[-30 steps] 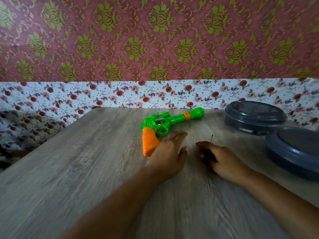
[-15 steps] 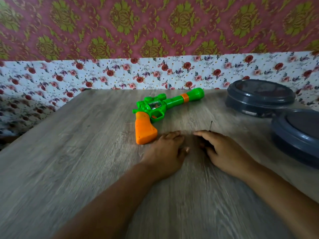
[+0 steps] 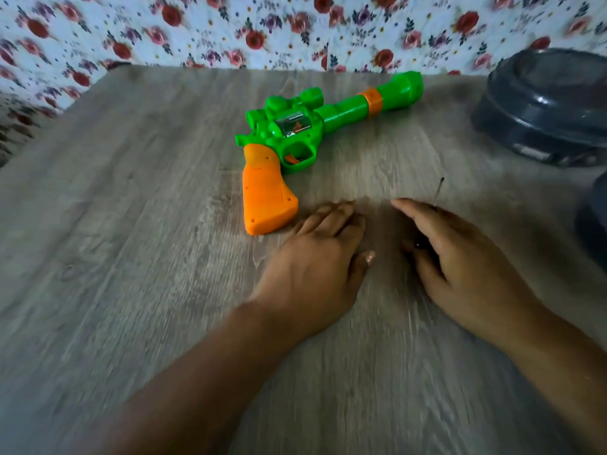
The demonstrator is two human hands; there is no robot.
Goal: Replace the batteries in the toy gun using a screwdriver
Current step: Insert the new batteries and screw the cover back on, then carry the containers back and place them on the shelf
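A toy gun (image 3: 315, 126) with a green body and an orange grip lies on its side on the wooden table (image 3: 131, 257), barrel pointing to the far right. My left hand (image 3: 315, 257) rests flat on the table, fingers straight, fingertips just right of the grip's butt without touching it. My right hand (image 3: 460, 257) lies cupped over a screwdriver (image 3: 438, 190). Its thin metal shaft sticks out beyond my fingers, and a bit of dark handle shows between thumb and palm.
A dark grey round lidded container (image 3: 542, 106) stands at the far right of the table. A second one (image 3: 594, 224) sits at the right edge, partly cut off. A floral-patterned wall (image 3: 262, 27) backs the table.
The view has tilted down and closer to the table. My left hand has drawn back a little from the gun's grip. My right hand stays over the screwdriver.
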